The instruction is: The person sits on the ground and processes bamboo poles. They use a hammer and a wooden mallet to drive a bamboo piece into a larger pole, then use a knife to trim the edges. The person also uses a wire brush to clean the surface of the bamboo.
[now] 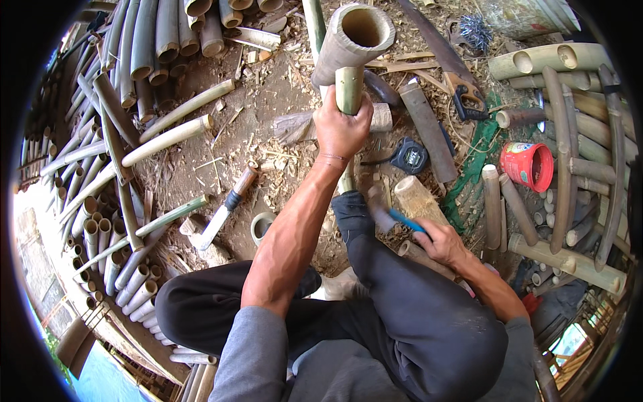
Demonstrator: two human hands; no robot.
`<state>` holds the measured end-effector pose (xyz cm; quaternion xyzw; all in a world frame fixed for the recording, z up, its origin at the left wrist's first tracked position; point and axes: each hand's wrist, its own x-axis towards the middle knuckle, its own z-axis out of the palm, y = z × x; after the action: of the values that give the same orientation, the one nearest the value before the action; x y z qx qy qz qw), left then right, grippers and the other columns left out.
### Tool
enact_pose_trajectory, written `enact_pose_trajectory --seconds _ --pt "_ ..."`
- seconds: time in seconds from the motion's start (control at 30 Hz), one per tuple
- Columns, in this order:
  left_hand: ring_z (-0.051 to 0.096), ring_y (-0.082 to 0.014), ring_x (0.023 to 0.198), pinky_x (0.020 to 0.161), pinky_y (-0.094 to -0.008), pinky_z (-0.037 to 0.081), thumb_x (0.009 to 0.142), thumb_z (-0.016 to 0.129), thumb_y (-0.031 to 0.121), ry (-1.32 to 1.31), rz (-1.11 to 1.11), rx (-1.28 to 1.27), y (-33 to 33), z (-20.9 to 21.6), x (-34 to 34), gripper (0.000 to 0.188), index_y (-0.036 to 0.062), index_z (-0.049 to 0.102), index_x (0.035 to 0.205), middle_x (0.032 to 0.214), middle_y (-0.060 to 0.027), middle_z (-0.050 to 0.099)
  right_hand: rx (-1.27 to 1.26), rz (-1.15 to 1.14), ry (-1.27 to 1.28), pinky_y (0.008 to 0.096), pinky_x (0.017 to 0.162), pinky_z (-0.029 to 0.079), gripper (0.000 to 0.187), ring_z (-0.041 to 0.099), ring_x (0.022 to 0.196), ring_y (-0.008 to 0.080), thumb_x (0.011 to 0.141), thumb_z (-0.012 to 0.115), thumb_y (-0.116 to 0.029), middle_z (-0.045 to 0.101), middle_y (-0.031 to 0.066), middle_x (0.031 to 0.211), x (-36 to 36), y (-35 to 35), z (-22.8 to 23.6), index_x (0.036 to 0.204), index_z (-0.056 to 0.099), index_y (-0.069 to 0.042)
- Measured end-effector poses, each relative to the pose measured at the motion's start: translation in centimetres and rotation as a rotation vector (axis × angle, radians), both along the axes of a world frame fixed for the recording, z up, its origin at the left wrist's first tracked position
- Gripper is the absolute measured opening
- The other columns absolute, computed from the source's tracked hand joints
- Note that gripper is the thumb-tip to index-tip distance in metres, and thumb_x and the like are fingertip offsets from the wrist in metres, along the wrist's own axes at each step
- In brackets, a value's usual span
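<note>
My left hand [343,124] is wrapped around a pale green bamboo pole [349,90], just below its upper end. Against that end rests a wide, thick-walled bamboo tube [335,60], its open mouth facing up; whether the two are joined I cannot tell. Below my left wrist, the pole's lower part [347,182] runs down to my dark-covered foot. My right hand [442,242] is closed on the blue handle of a hammer [406,220], whose head is smeared by motion beside my foot. Near it lies a short, pale bamboo log [418,199].
On the shaving-strewn ground lie a knife [222,214], a tape measure [410,157] and a handsaw [465,99]. A log [293,127] lies crosswise behind my left hand. Bamboo tubes [144,47] are stacked at left; more poles [569,261] and a red tub [516,164] are at right.
</note>
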<state>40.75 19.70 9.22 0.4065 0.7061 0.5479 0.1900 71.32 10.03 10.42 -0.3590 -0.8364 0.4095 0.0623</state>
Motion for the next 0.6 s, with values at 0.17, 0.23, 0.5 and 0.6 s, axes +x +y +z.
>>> enact_pose_trajectory --seconds 0.17,0.23,0.5,0.6 --pt "0.072 -0.0346 0.066 0.059 -0.0402 0.055 0.083 0.074 0.02 -0.047 0.023 0.047 -0.4 -0.3 -0.2 0.025 0.0006 0.06 0.092 0.072 -0.0207 0.068 -0.878 -0.592 0.18 0.0267 0.044 0.039 0.037 0.044 0.05 0.0077 0.108 0.044 -0.033 0.049 -0.0002 0.068 -2.7 -1.2 0.3 0.129 0.053 -0.004" --pt "0.072 -0.0341 0.066 0.058 -0.0393 0.055 0.083 0.074 0.019 -0.001 0.032 0.122 -0.3 -0.4 0.0 0.025 0.0007 0.06 0.093 0.071 -0.0199 0.068 -1.083 -0.786 0.345 0.025 0.041 0.036 0.037 0.04 0.047 0.0066 0.109 0.042 -0.033 0.046 -0.0006 0.066 -4.4 -1.7 -0.7 0.13 0.052 -0.004" --pt "0.07 -0.0332 0.064 0.057 -0.0397 0.054 0.084 0.076 0.024 0.07 0.15 0.047 -0.6 -0.5 0.0 0.03 0.003 0.056 0.092 0.07 -0.0179 0.066 -1.025 -0.709 0.363 0.0245 0.038 0.037 0.041 0.039 0.044 0.0063 0.109 0.041 -0.037 0.043 -0.0014 0.064 -7.4 -1.9 -2.2 0.133 0.051 -0.005" --pt "0.068 -0.0232 0.073 0.065 -0.0388 0.055 0.083 0.078 0.027 -0.132 0.094 -0.105 -1.0 -1.2 -1.3 0.034 0.0034 0.058 0.096 0.081 -0.0136 0.069 -0.982 -0.677 0.354 0.0243 0.039 0.038 0.042 0.04 0.045 0.0056 0.108 0.042 -0.037 0.043 -0.0017 0.064 -5.3 -2.2 -1.7 0.133 0.051 -0.005"
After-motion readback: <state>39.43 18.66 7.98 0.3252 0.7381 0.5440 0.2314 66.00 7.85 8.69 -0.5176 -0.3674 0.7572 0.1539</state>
